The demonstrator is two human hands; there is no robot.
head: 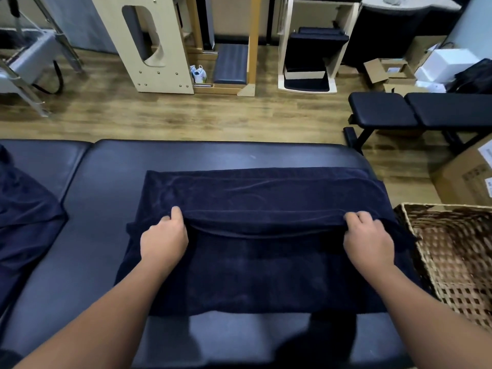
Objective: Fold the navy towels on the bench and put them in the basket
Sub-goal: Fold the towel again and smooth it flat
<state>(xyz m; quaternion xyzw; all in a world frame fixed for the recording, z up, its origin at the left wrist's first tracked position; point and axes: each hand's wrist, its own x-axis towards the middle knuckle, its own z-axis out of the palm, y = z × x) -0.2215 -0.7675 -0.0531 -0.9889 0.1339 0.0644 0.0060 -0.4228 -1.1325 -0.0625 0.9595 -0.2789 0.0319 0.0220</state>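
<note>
My fingers curl round the folded edge of the navy towel: left hand and right hand each grip it, towel spread on the counter, wicker basket just right.

navy towel: spread flat across the padded bench, one fold line raised mid-width. second navy towel: crumpled, at the bench's left end. wicker basket: open-topped, just beside the bench's right end.
</note>
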